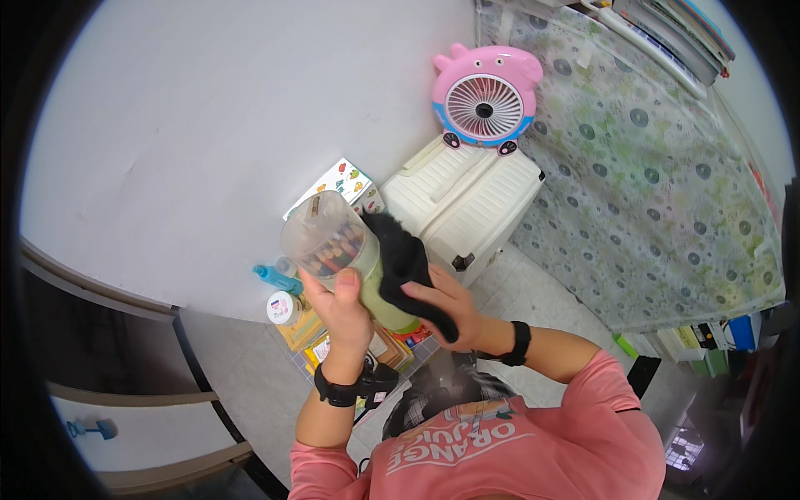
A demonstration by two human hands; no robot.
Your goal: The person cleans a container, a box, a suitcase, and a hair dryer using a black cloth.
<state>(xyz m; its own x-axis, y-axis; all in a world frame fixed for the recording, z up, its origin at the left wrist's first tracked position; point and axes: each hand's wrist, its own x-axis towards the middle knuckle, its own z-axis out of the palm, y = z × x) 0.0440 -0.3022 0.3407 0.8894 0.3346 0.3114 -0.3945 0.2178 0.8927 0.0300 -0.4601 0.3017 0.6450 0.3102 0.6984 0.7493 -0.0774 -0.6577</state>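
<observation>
One left hand [340, 317] holds one container [377, 285], one right hand [460, 312] one cloth [405, 260].

A plain white wall [183, 125] meets a grey floor [215, 354], a patterned sheet [633, 192] hanging rightward.

A coral-pink short-sleeved shirt [596, 446] with white lettering; a black band [521, 343] on the right wrist, a bulkier black strap [336, 392] on the left; dark checked legwear [406, 414], perhaps shorts.
</observation>
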